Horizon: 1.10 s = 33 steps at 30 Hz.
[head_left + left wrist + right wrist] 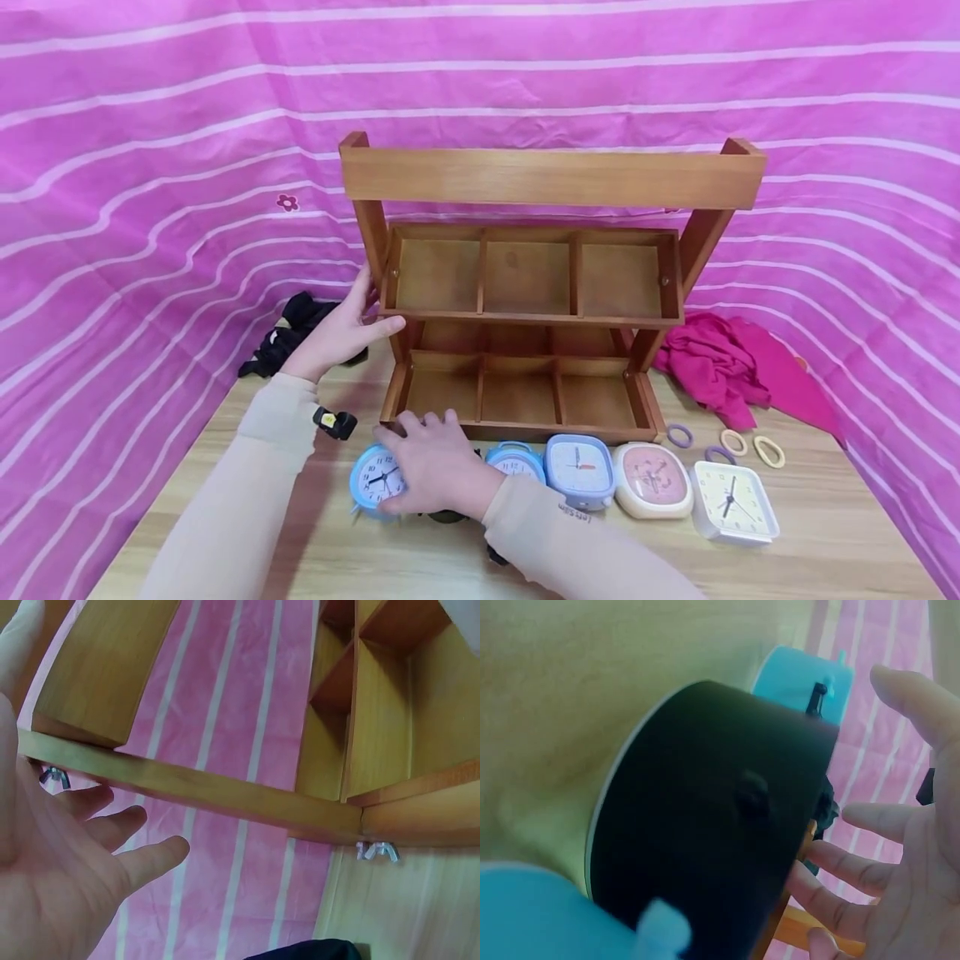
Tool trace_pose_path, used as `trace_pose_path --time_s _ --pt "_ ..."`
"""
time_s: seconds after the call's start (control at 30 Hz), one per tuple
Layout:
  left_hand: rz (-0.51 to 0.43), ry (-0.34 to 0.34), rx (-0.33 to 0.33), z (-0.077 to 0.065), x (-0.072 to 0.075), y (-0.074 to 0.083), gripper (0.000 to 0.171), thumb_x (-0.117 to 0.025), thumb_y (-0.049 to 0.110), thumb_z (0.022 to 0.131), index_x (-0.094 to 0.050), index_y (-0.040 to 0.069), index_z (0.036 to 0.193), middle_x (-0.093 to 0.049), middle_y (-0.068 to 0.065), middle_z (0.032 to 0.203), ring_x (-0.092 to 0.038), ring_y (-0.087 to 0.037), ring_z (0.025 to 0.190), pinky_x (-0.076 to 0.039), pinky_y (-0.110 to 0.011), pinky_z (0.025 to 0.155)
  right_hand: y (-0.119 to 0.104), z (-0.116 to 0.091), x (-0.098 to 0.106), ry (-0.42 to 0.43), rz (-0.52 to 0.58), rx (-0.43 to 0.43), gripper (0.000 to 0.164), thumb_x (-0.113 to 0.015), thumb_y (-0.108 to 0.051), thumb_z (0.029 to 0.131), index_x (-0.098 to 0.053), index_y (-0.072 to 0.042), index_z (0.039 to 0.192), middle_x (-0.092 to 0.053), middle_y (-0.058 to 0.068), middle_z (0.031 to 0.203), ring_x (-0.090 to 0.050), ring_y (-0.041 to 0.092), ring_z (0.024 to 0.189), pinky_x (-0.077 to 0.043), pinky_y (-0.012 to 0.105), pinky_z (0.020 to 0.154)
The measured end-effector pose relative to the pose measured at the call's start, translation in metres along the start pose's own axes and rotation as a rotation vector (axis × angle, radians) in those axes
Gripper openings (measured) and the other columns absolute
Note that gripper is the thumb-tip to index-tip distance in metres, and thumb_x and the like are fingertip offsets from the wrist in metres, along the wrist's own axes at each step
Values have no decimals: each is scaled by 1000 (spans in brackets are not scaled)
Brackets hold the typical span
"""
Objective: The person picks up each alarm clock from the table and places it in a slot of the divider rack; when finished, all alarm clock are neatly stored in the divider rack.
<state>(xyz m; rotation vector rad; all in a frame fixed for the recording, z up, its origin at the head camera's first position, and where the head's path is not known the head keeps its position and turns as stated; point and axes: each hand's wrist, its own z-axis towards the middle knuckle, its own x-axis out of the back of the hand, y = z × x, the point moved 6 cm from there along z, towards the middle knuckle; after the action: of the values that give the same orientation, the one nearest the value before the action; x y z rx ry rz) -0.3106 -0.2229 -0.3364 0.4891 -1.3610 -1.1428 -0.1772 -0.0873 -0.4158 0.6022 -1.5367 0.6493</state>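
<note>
"How does the right hand stand?"

"Fingers spread and slightly bent, wrapped round nothing, above a row of clocks. A black round alarm clock lies right under it; I can't tell whether the fingertips touch."

"Which way does that clock run?"

"Its drum is round, so there's no long axis to speak of. The right hand is clearly the nearer one. The left hand is up by the left upright of the wooden rack, fingers wide, holding nothing."

"What hems the black clock in?"

"A light-blue alarm clock on its left, by the thumb, and a second blue alarm clock on its right. The rack's lower front edge stands just past the fingers."

"And farther out?"

"Rightward along the desk come a pale-blue square clock, a cream clock with a pink face and a white square clock, with hair ties behind. Black cloth lies left of the rack, magenta cloth right, and a pink striped curtain hangs behind."
</note>
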Motion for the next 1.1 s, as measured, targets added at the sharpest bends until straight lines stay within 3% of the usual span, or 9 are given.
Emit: trace_pose_path --time_s 0.27,0.5,0.83,1.1 --pt "6 43 10 1 -2 -1 104 -74 32 99 5 44 166 -18 -12 172 -30 -41 153 -32 -60 119 -10 3 -12 -63 -6 -3 94 -71 -82 76 -47 -37 156 -59 -6 136 -61 17 105 -43 40 88" --pt "19 87 -28 1 -1 1 99 -72 30 100 0 46 166 -25 -11 170 -35 -38 151 -35 -61 117 -14 8 -19 -33 -6 -35 93 -69 -84 77 -48 -37 154 -59 -6 141 -62 18 115 -45 44 96" --pt "-7 102 -25 3 -3 2 103 -74 26 98 1 47 165 -21 -8 171 -34 -39 152 -37 -62 116 -13 11 -16 -9 66 -49 90 -80 -76 73 -54 -36 149 -63 -9 128 -63 13 96 -45 34 79" --pt "-8 83 -19 7 -6 2 104 -74 27 98 2 47 165 -23 -9 170 -38 -42 149 -38 -63 114 -14 12 -1 93 101 -18 85 -83 -73 67 -60 -35 139 -60 -10 109 -57 5 88 -48 29 75"
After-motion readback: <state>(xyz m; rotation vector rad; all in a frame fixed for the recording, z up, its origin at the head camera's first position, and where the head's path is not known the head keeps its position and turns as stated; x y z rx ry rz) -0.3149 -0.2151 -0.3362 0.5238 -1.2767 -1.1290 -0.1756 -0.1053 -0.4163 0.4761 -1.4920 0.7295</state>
